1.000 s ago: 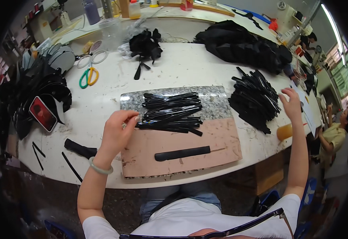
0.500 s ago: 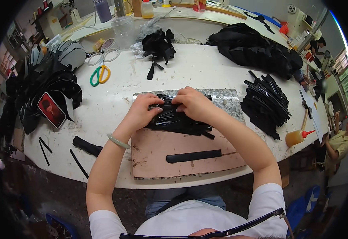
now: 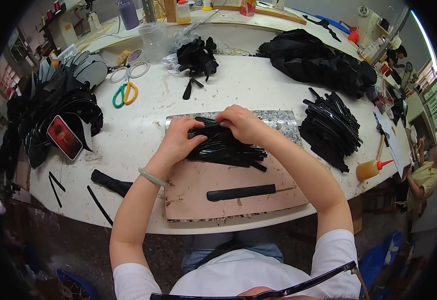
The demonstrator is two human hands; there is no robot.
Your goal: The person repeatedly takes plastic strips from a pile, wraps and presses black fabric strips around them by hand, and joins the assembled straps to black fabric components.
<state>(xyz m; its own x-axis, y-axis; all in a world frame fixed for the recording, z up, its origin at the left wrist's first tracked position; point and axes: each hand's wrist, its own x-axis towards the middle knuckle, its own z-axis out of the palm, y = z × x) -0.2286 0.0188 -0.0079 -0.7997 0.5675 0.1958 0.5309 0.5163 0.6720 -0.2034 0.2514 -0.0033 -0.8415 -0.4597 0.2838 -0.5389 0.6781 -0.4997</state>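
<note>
A pile of glossy black strips (image 3: 228,152) lies on a pinkish board (image 3: 238,212) with a speckled grey part at its far side. My left hand (image 3: 181,137) is closed at the pile's left end, thumb and fingers pinching a black strip. Beside it, my right hand (image 3: 242,124) bends its fingers over the far edge of the pile, closed on the same black material. The fingertips partly hide what they grip. Nearer to me, a single wide black strip (image 3: 241,193) rests flat on the board.
Another heap of black strips (image 3: 331,125) lies right of the board, near a glue bottle with a red tip (image 3: 371,170). Scissors (image 3: 126,94), a phone (image 3: 65,137) and black pieces (image 3: 78,120) are at left. Black bundles (image 3: 318,62) and a clear plastic tub (image 3: 153,36) stand farther back.
My right hand has shifted slightly away from me and to the right, and the gap between my hands is a little wider. The board has slid slightly left.
</note>
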